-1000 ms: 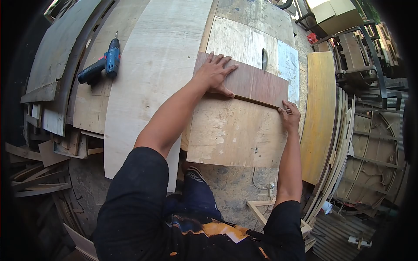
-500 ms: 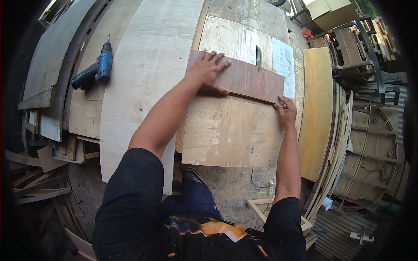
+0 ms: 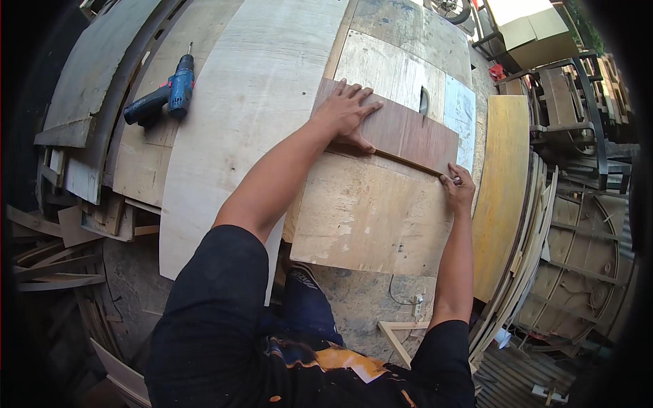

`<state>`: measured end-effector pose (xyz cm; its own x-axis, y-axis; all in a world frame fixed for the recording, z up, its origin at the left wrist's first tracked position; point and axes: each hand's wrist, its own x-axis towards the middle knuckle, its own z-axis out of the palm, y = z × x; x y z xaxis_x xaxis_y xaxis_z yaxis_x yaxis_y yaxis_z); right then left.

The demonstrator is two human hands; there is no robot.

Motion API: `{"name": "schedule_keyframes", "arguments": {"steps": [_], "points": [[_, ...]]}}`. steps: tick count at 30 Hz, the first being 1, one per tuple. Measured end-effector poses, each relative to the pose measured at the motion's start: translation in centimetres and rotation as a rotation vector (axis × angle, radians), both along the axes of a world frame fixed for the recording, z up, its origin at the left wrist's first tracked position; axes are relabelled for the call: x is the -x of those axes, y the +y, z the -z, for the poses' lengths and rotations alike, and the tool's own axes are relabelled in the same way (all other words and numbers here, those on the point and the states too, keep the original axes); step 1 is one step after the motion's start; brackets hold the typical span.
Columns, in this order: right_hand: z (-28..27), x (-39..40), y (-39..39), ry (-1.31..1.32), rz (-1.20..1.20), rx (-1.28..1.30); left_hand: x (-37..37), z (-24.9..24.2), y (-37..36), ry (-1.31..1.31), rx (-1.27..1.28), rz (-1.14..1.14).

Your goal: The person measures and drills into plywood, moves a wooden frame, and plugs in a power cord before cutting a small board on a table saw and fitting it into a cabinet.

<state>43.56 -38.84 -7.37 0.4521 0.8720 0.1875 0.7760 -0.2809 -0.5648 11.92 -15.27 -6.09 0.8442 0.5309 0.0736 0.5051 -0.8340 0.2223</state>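
Observation:
A reddish-brown plywood board [image 3: 415, 136] lies across the worktable, its far edge right at the saw blade [image 3: 424, 100] that stands up through the tabletop. My left hand [image 3: 349, 114] presses on the board's left end, fingers spread over the face and thumb along the near edge. At the near right corner, my right hand [image 3: 460, 188] grips the board's edge with curled fingers. Pale, worn plywood [image 3: 374, 211] forms the tabletop on the near side of the board.
A blue cordless drill [image 3: 178, 92] rests on plywood at the left, beyond a long pale sheet [image 3: 231, 129]. Leaning panels, including a yellowish board [image 3: 502, 190], stand along the right side. A cardboard box [image 3: 537, 37] is at the far right, and a wooden frame [image 3: 398, 340] lies below.
The camera view has shifted and tilted, so the table and drill appear further right. Both hands keep their places on the board, which stays at the blade.

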Motion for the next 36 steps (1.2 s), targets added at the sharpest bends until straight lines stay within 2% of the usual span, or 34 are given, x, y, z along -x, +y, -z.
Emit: {"name": "schedule_keyframes", "arguments": {"steps": [36], "points": [[-0.5,-0.9,2.7,0.001,-0.003,-0.001,-1.4,0.3,2.6,0.000,-0.022,-0.006]]}}
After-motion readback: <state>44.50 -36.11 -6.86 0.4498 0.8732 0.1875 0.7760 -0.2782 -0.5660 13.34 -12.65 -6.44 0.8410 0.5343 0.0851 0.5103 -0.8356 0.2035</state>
